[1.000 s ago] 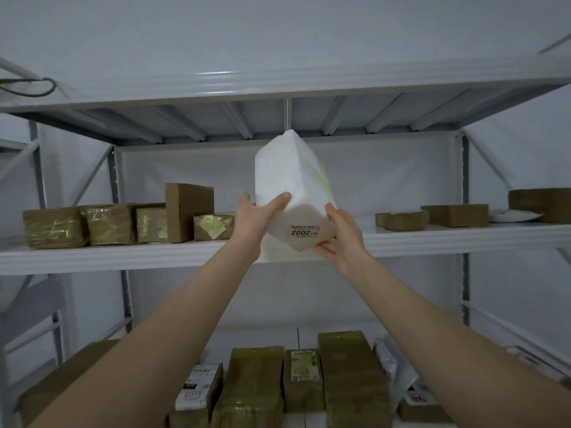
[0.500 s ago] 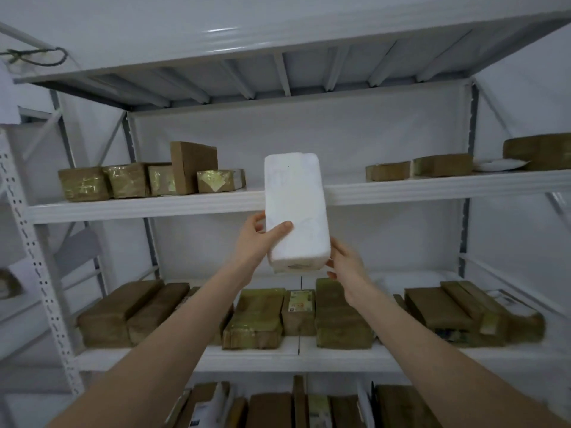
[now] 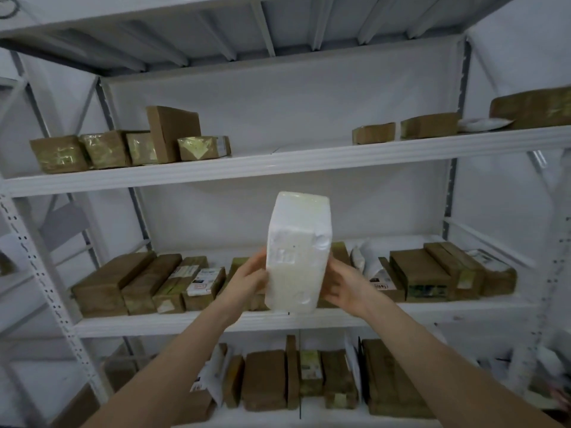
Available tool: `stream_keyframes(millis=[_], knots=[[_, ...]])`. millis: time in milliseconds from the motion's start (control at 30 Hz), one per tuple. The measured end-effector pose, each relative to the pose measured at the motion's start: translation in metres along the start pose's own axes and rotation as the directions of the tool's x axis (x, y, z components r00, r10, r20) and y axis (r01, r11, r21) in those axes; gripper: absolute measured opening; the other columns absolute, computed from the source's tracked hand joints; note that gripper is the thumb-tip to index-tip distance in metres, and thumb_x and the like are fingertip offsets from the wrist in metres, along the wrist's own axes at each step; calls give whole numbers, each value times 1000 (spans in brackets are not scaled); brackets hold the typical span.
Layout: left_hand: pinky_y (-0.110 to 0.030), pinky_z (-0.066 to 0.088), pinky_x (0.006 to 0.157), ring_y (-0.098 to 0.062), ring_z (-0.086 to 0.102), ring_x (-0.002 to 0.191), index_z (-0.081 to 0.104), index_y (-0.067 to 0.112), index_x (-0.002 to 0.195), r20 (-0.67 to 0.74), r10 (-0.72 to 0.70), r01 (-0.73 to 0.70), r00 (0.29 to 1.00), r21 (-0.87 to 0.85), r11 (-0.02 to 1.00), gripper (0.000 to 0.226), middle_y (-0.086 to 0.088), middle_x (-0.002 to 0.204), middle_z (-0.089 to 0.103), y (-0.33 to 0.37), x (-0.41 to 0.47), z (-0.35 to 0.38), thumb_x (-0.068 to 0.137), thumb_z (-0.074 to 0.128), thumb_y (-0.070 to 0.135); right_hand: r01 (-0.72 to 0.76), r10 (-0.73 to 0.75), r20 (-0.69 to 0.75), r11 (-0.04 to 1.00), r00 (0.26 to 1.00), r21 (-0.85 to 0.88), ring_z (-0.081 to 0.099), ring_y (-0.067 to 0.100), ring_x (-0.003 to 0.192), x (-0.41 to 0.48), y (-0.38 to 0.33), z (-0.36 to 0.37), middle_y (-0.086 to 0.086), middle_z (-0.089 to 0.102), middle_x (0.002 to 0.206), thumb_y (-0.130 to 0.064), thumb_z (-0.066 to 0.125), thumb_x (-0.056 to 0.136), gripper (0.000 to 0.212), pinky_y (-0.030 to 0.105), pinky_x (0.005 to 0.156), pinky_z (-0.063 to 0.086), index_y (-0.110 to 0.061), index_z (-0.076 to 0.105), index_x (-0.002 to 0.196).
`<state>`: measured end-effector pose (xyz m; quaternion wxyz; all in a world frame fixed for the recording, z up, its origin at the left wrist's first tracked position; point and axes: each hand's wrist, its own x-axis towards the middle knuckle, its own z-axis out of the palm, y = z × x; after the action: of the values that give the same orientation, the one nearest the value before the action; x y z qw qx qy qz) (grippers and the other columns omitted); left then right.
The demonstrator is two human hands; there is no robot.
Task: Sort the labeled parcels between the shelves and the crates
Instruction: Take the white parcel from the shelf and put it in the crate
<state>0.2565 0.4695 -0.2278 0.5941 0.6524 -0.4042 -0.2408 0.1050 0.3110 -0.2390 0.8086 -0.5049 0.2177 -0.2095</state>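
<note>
The left forearm [image 3: 173, 366] and right forearm [image 3: 438, 353] are bare down to the lower edge (motion blur softens them); the left hand [image 3: 247, 278] and right hand [image 3: 347, 285] are bare too.

Legible text: none.
Parcel [image 3: 296, 257], centre frame: faint raised marks on its face, unreadable.
Box labels [image 3: 204, 281], middle shelf, left of centre: white, print blurred.
Pouch label [image 3: 381, 282], right of centre: reddish print, too smeared to read.

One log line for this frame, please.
white parcel upright | left hand holds left side | right hand touches right side | before middle shelf
</note>
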Motion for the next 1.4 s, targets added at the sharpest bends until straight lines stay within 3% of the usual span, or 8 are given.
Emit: stream_keyframes(millis=[133,333,567,633,800,1000,1233,1400], knots=[[-30,52,74,-21,63,106,65,23,113,-99,-181,161,978,-182,970,26,-3,114,68,-2,-3,1,96,48,32,29,-24,84,997,996,-64,59,32,114,-1,16,-10,13,63,125,-23,63,90,46,51,102,44,-26,52,134],[-43,51,91,-22,64,107,61,26,120,-45,-189,178,981,-178,968,48,-1,114,69,-14,0,-10,94,37,58,-5,23,68,968,997,-252,64,27,107,2,31,-10,7,65,119,-12,71,84,57,34,81,53,-38,49,130],[-37,52,85,-27,61,109,60,18,125,129,-127,147,984,-159,976,38,-8,121,65,-36,0,-19,92,43,11,-44,42,-16,991,999,-125,68,27,102,6,44,-9,9,71,110,2,60,87,38,41,91,54,-12,60,123],[-35,52,86,-25,62,111,55,20,131,137,-126,146,983,-146,978,49,-6,123,65,-44,-1,-20,89,44,-3,-77,73,-49,994,996,-76,66,29,104,6,46,-10,10,71,110,-18,59,94,28,44,93,52,-11,64,120],[-33,50,90,-17,64,106,56,26,129,74,-174,179,982,-72,981,71,8,108,70,-61,-4,-19,73,48,-16,-201,200,18,979,980,38,65,31,103,9,55,-16,10,71,109,-66,58,77,64,44,83,55,-14,72,111],[-39,47,88,-9,52,117,61,27,119,24,-297,296,955,-171,940,36,11,119,63,-69,-13,-17,83,65,20,-244,244,7,970,970,19,60,35,108,10,74,-11,13,63,118,-35,79,65,53,52,96,49,-13,66,112],[-43,48,88,-23,55,117,54,32,121,-12,-374,365,927,-189,912,60,0,125,59,-86,-37,-30,66,69,50,-293,293,-16,956,956,-2,61,29,100,15,101,7,12,63,116,-23,67,84,30,36,65,54,-16,63,112],[-39,51,75,-15,59,110,60,31,116,-64,-490,457,869,-274,847,60,5,116,67,-114,-66,-59,64,76,55,-345,350,29,932,936,-113,61,27,106,33,135,31,6,68,113,-29,65,85,29,38,76,52,-23,65,114]])
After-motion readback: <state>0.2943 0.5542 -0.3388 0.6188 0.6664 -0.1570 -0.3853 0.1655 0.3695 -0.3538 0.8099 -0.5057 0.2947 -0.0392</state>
